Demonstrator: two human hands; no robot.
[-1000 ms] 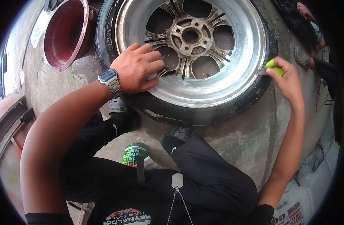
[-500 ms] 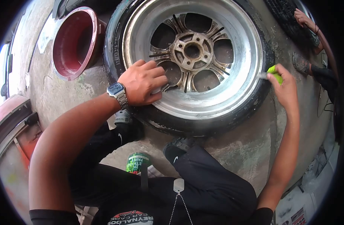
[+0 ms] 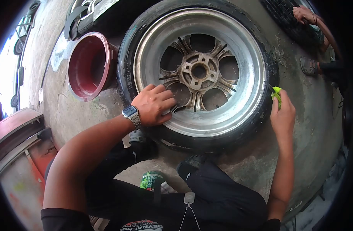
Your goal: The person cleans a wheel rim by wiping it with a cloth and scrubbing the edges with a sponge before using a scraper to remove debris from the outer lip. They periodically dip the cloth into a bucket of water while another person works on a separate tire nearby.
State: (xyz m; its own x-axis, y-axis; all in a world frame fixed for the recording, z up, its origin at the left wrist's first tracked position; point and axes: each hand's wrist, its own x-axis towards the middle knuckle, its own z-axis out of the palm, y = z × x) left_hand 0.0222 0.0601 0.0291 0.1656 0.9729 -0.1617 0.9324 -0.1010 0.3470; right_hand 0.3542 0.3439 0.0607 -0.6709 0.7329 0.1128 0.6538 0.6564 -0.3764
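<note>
A bare metal wheel rim (image 3: 242, 111) lies flat inside a black tire (image 3: 124, 67), its dull hub (image 3: 199, 72) at the centre. My left hand (image 3: 155, 104), with a watch (image 3: 130, 112) on the wrist, has its fingers curled over the rim's lower left edge; a small pale piece shows under them, too hidden to name. At the right edge of the rim, my right hand (image 3: 283, 110) pinches a yellow-green handled tool (image 3: 276, 96), its thin dark tip touching the edge where rim and tire meet.
A dark red tub (image 3: 78, 73) stands left of the tire. A green paint can (image 3: 151, 180) is by my legs. Another person's hand (image 3: 304, 15) rests on a second tire (image 3: 284, 23) at upper right, with a sandaled foot (image 3: 308, 66) below. Painted panels (image 3: 26, 142) lie at left.
The view has shifted, so the wheel and tub appear lower and slightly right. My right hand has moved a little down along the rim edge, and the tool's tip now shows dark and thin.
</note>
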